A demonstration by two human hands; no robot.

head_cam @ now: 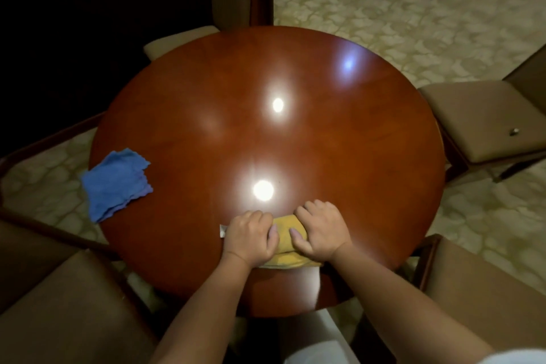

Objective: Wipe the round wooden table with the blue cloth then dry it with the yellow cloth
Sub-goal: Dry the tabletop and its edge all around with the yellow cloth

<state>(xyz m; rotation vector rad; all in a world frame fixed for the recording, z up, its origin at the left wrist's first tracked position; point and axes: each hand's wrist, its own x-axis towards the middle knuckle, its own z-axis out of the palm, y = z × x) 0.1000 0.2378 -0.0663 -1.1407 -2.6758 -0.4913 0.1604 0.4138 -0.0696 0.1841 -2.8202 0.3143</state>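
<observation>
The round wooden table (339,156) fills the middle of the view, glossy and red-brown with bright light reflections. A folded yellow cloth (285,235) lies on it near the front edge. My left hand (249,235) and my right hand (319,229) both press down on this cloth side by side, fingers curled over it, and most of the cloth is hidden under them. The blue cloth (116,183) lies crumpled at the table's left edge, partly hanging over it, well apart from both hands.
Tan padded chairs surround the table: one at the front left (68,304), one at the right (487,121), one at the front right (487,289), one at the back left (180,41). Patterned pale carpet (399,23) covers the floor. Dark furniture stands behind.
</observation>
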